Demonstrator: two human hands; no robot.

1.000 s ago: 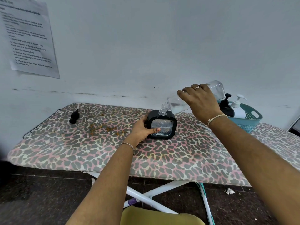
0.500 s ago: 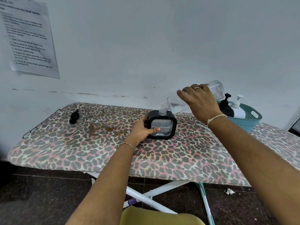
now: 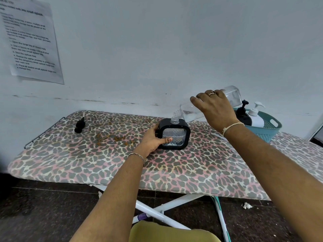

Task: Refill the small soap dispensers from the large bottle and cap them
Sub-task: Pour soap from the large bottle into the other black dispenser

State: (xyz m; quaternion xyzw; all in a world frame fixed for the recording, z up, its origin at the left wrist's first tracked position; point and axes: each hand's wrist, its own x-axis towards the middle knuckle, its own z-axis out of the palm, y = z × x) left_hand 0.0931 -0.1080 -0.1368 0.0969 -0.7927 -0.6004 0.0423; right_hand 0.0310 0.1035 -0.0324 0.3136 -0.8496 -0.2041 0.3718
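Left hand: the left hand (image 3: 153, 139) grips the small dispenser (image 3: 174, 135) from its left side. The thumb lies across the clear front window and the fingers curl behind the black frame. A thin chain sits on the wrist.
Right hand: the right hand (image 3: 214, 109) is wrapped over the large bottle (image 3: 233, 96) from above, fingers curled round its middle. It wears a ring on one finger and a pale cord at the wrist.
Hands to each other: apart, with the right hand higher and further right than the left.
Small dispenser: a black square frame with a patterned clear window. It stands upright near the middle of the ironing board (image 3: 174, 169), its neck open on top.
Large bottle: clear, held in the air and tilted down to the left. Its threaded mouth is right at the dispenser's neck; whether they touch, or whether liquid runs, cannot be told.
Pump head: the black pump head (image 3: 80, 125) lies at the far left of the board, well apart from the dispenser.
Basket: the teal basket (image 3: 272, 127) sits at the far right of the board, behind the right wrist. It holds a black pump bottle (image 3: 243, 116) and a white pump bottle (image 3: 256, 117), both upright.
Ironing board: leopard-print cover, with white crossed legs below.
Wall: a printed sheet (image 3: 29, 41) hangs at the upper left.
Floor: dark tiles, with a small white scrap (image 3: 246, 205) at the right.
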